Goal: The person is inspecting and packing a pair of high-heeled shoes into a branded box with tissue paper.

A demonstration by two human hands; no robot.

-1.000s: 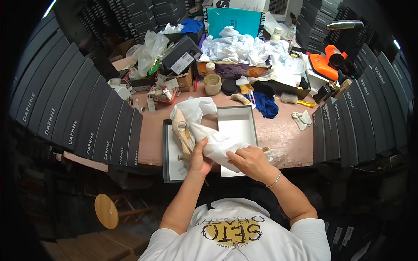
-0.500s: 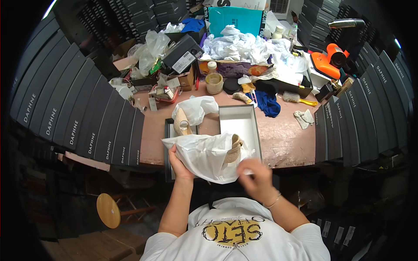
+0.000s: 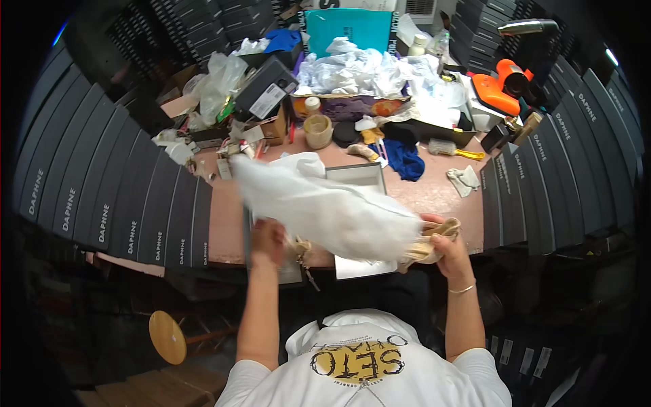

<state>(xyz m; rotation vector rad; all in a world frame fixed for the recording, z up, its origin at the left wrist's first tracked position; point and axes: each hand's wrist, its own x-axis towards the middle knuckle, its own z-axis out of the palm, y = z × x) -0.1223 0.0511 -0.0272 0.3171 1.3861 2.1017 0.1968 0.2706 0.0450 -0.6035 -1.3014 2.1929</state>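
**Both hands lifting a white sheet and a tan shoe above the open box**

Nearest to me, I am seeing the person's left hand (image 3: 268,239) closing on the near-left edge of the white tissue sheet (image 3: 325,207), with a thin strap and buckle (image 3: 303,256) dangling just beside it. The right hand (image 3: 444,245) is clenching around a tan high-heeled shoe (image 3: 434,239) at the sheet's right end, and a thin bracelet (image 3: 462,289) is sitting on that wrist. The sheet is blurring and stretching between the two hands, hanging over the open white shoe box (image 3: 358,178), so it is hiding most of the box; only the box's far rim and a near corner are showing. The box is lying on the pinkish table (image 3: 434,197).

Beyond the box, a blue cloth (image 3: 405,160) is lying just to its right and a small pale cup (image 3: 318,130) is standing behind it to the left. Farther back, crumpled plastic bags (image 3: 352,71) are piling up, with an orange tool (image 3: 494,91) well off to the box's right. Rows of dark stacked boxes (image 3: 102,197) are flanking the table on both sides.
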